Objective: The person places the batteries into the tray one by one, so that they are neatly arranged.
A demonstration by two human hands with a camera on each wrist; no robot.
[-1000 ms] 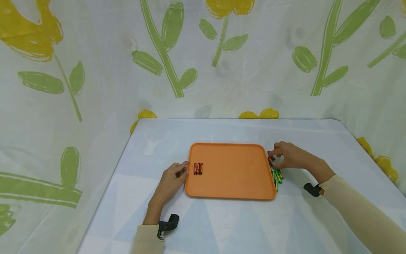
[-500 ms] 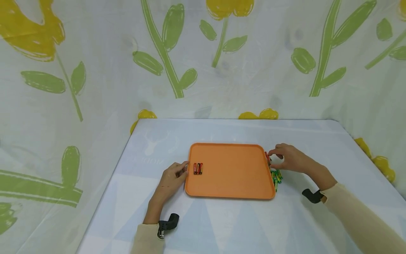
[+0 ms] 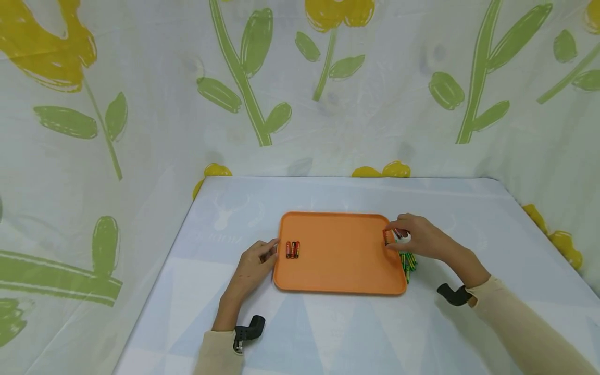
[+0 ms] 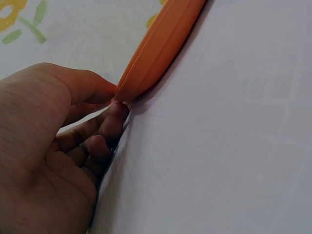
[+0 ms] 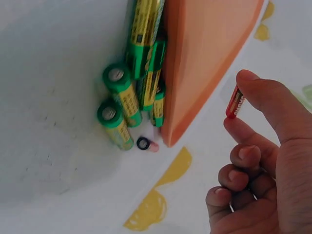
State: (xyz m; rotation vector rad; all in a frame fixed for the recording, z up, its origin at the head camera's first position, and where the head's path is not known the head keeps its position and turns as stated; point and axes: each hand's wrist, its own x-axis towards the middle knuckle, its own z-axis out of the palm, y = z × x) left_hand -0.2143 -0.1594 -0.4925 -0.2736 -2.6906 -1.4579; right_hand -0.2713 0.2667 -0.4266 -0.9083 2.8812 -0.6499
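My right hand (image 3: 419, 237) is over the right edge of the orange tray (image 3: 342, 255), pinching a small red battery (image 5: 235, 103) between thumb and index fingertip. Its other fingers are curled toward the palm. Three red-and-black batteries (image 3: 292, 250) stand in a row near the tray's left side. At the left rim, my left hand (image 3: 255, 263) pinches the tray's edge, its fingertips (image 4: 117, 109) right at the rim. Beside the tray's right edge lie several green-and-yellow batteries (image 5: 127, 105), and one small battery with a dark end (image 5: 147, 144) lies near them.
The tray lies on a pale table (image 3: 328, 333) with a blue triangle pattern. A curtain (image 3: 375, 120) with yellow flowers and green leaves hangs behind and to the left. Each wrist carries a black camera mount (image 3: 250, 329).
My right hand has moved left from the battery pile to above the tray's right edge, bringing a red battery with it. My left hand and the three batteries on the tray have stayed in place.
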